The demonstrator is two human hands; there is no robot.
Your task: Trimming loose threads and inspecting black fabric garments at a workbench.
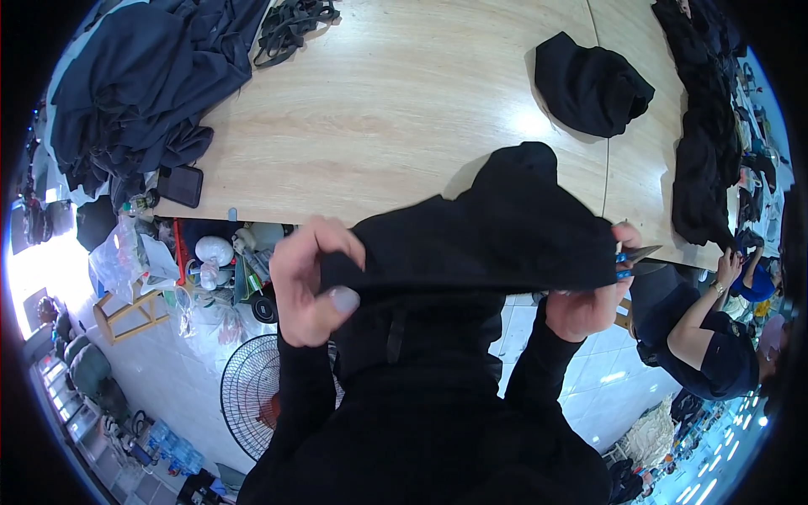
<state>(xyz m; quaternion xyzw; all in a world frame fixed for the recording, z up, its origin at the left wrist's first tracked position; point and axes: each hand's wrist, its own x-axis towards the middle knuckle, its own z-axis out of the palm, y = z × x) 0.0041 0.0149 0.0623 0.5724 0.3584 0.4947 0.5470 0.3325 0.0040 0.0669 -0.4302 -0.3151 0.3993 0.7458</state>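
A black fabric piece [513,227] is stretched sideways in front of me, its far part resting over the near edge of the table. At its left end, my left hand [313,282] pinches the edge between thumb and fingers. My right hand [589,307] grips the opposite end. Tucked in the same right hand is a pair of small scissors [643,254] with blue on the handles, its metal blades pointing right. The folds hide part of the right fingers.
A pale wooden table [362,118] bears a heap of dark garments [160,84], black straps [290,32], a phone [180,185], another black piece [592,84] and a row of black cloth [709,126]. A co-worker [715,353] sits at right. A floor fan [252,391] stands lower left.
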